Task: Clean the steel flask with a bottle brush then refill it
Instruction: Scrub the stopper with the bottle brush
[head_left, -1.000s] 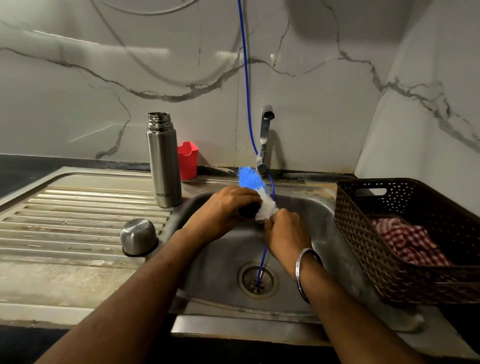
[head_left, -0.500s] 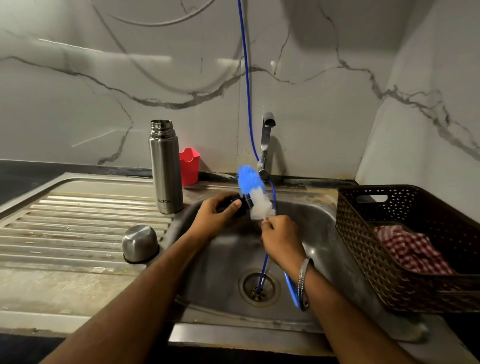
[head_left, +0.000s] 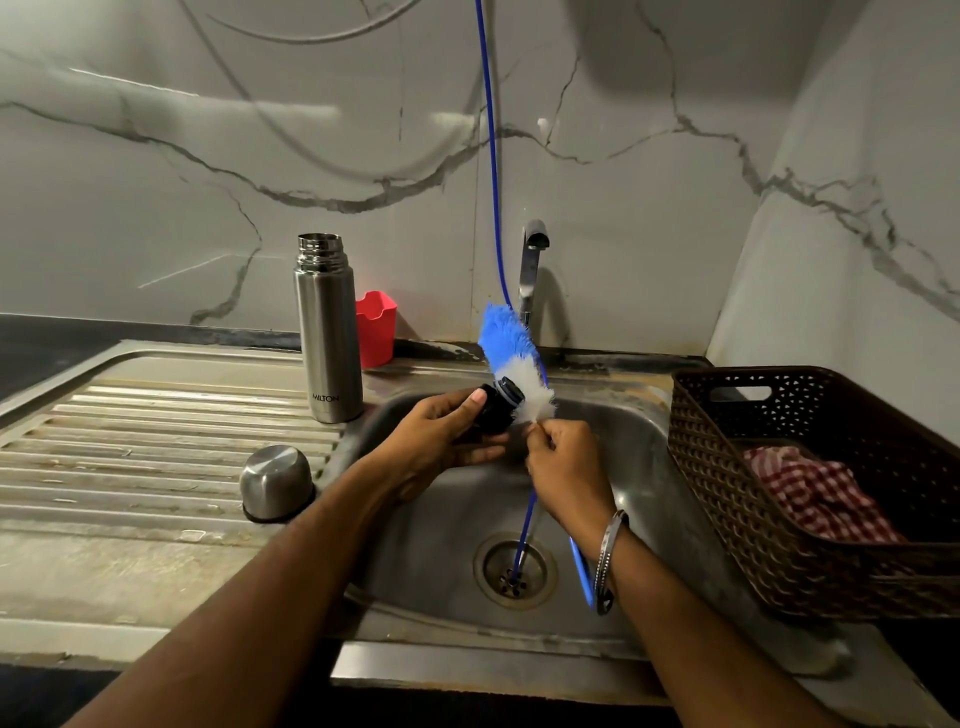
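Head view, left hand gripping black stopper; right hand pinching bottle brush

Both forearms reach forward; left hand curls in a grip, right hand pinches near it.

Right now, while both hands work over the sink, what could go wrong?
1. The open steel flask stands upright near the sink's edge, close to the left hand; an elbow swing might tip it.
2. The left hand holds the small black stopper above the basin; if it slips, it may drop toward the drain.
3. The right hand pinches the bottle brush low, so its bristles could flick water.
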